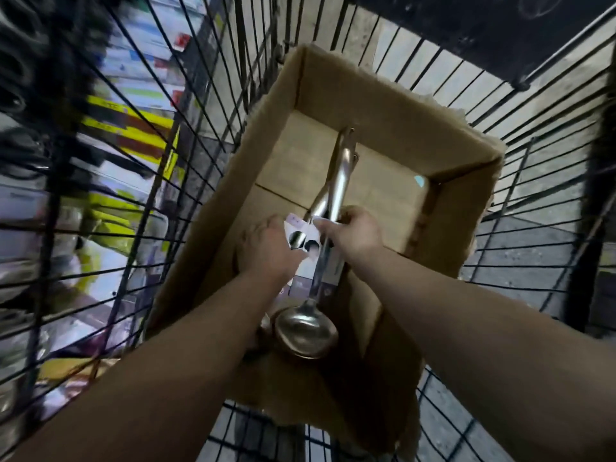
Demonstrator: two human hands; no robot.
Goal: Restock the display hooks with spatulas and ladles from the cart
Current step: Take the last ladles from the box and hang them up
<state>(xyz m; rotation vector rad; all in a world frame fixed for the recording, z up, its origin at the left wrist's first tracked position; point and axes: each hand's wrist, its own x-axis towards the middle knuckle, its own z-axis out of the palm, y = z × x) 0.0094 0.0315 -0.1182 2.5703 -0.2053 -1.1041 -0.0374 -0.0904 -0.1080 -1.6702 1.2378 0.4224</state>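
L grip [266, 248] holds card label [305, 235], R grip [356, 231] clasps ladles [306, 331], over cardboard box [466, 155] in wire cart [200, 78].

Legible text: none.
- White paper tag [305, 236] on the handle of the long-handled steel ladle [305, 331]: two black oval marks and faint violet print, too blurred to read.
- Small pale blue sticker [420, 180] on the inner wall of the brown cardboard box [383, 128]: nothing readable.
- Yellow-and-red packages [133, 128] behind the black wire cart [200, 95]: lettering smeared, unreadable.
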